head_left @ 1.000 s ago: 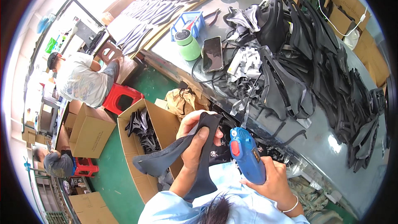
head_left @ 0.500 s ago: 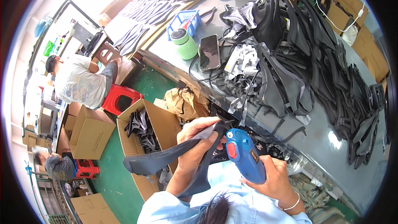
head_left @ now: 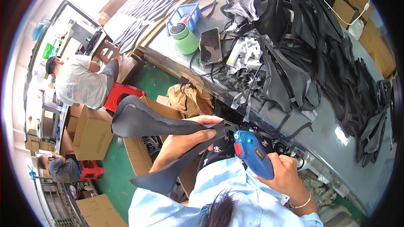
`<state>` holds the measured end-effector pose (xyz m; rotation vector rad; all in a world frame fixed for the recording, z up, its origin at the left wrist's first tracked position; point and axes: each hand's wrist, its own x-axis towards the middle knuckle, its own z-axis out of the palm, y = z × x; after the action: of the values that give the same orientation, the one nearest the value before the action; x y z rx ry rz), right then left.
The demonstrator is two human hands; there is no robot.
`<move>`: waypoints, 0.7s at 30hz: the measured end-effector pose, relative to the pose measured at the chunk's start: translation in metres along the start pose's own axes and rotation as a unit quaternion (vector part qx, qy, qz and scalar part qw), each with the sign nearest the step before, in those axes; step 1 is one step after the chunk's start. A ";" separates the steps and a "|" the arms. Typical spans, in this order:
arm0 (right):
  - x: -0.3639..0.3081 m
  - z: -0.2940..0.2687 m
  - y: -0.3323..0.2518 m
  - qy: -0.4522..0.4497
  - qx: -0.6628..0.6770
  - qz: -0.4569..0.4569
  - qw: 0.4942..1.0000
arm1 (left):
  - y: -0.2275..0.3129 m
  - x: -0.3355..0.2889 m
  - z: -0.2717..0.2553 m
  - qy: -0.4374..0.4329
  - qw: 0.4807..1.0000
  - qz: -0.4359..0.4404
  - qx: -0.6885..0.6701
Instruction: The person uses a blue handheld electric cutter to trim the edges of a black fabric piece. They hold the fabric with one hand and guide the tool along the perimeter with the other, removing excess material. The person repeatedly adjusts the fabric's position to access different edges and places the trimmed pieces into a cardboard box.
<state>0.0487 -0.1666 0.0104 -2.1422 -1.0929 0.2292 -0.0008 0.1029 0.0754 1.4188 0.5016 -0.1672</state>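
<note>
My left hand (head_left: 185, 141) is closed around a dark grey padded fabric piece (head_left: 147, 120). The piece's broad curved end reaches out to the left, and another tapered flap (head_left: 168, 170) hangs below my wrist. A blue handheld power tool (head_left: 253, 154) with a red button is gripped in my right hand (head_left: 284, 176). Its nose is beside the right-hand end of the fabric, close to my left fingertips. The working tip is too dark and small to make out, so I cannot tell whether it touches the fabric.
A metal table (head_left: 332, 130) carries a heap of black padded pieces (head_left: 320, 46), grey scraps (head_left: 244, 59), a phone (head_left: 210, 47), a green flask (head_left: 184, 38) and a blue basket (head_left: 194, 13). Open cardboard boxes (head_left: 136, 153) stand on the floor. Two people sit on red stools to the left.
The fabric piece has turned in my left hand; its broad end has swung up and out to the left, with a flap now hanging lower. The blue tool has shifted slightly right.
</note>
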 end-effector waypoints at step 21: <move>0.004 0.004 -0.012 0.006 0.023 -0.059 0.998 | -0.011 0.024 -0.007 -0.166 0.972 0.040 0.164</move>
<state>0.0422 -0.1573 0.0161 -2.0287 -1.1909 0.1838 0.0143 0.1126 0.0545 1.6897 0.1424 -0.4294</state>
